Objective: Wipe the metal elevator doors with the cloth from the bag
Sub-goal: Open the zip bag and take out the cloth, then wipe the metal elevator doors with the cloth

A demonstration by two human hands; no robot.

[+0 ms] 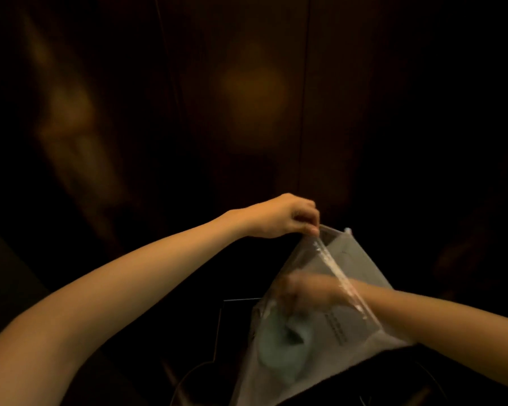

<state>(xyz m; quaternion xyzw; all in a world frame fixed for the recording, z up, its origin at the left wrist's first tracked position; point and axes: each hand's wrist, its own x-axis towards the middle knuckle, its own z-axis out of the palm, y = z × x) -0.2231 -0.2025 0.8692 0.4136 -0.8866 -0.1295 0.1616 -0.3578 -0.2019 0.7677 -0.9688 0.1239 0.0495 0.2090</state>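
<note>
Dim amber light; detail poor. Left hand (279, 216) raised in front of the elevator doors (247, 92), thumb and fingers pinched on the top corner of the clear plastic bag (361, 271), holding its mouth up and open. Bag hangs slanted from that pinch.

Right hand (302, 291) is inside the bag, seen through the film and blurred. Cannot tell whether its fingers are spread or have closed on anything.

Cloth (282, 344): pale, bunched lump low in the bag, just below the right hand. Contact between the two not resolvable. A grey printed sheet (352, 297) also sits in the bag, behind the right hand.

Doors: dark metal, vertical seam visible right of centre, not yet touched by either hand.

Judged step: fetching the cloth out; wiping not begun.

Risks from here:
- Bag hangs from one corner pinch only. A downward tug on the cloth could pull the film out of the left hand and drop everything.
- Right hand could drag the sheet out along with the cloth.
- Thin film may cling around the wrist on withdrawal and snag.
</note>
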